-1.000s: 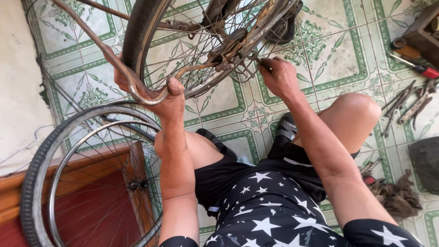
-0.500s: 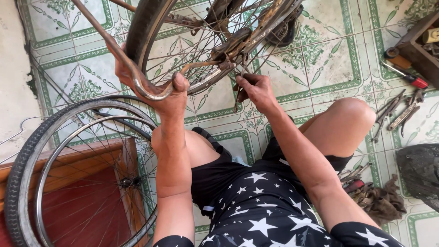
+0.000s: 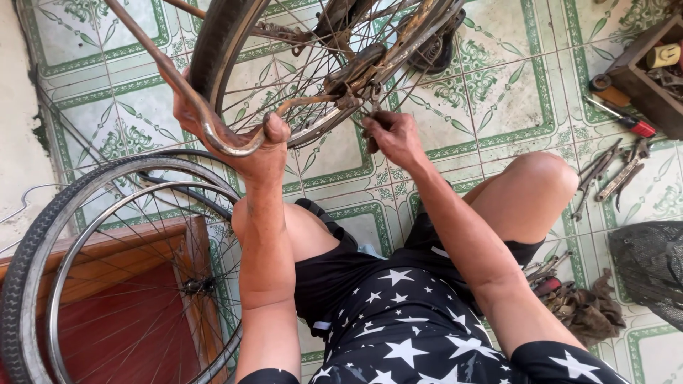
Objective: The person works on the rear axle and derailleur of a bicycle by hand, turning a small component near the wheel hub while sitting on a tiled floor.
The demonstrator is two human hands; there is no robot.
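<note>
Right hand (image 3: 393,136) now lower, fingers at axle (image 3: 356,89)

Green-patterned pale tiles (image 3: 498,107), black shorts (image 3: 398,334) with white stars, rusty brown frame (image 3: 178,82), black tyre (image 3: 213,50), red-handled screwdriver (image 3: 629,122).

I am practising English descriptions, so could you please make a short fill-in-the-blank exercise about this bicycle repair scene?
1. The left hand grips a curved rusty ____ stay.
2. The right hand works beside the axle of the spoked bicycle ____.
3. The loose black-tyred wheel lies on the person's ____ side.
4. The floor tiles carry a ____ pattern.

Missing words: metal; wheel; left; green
</note>
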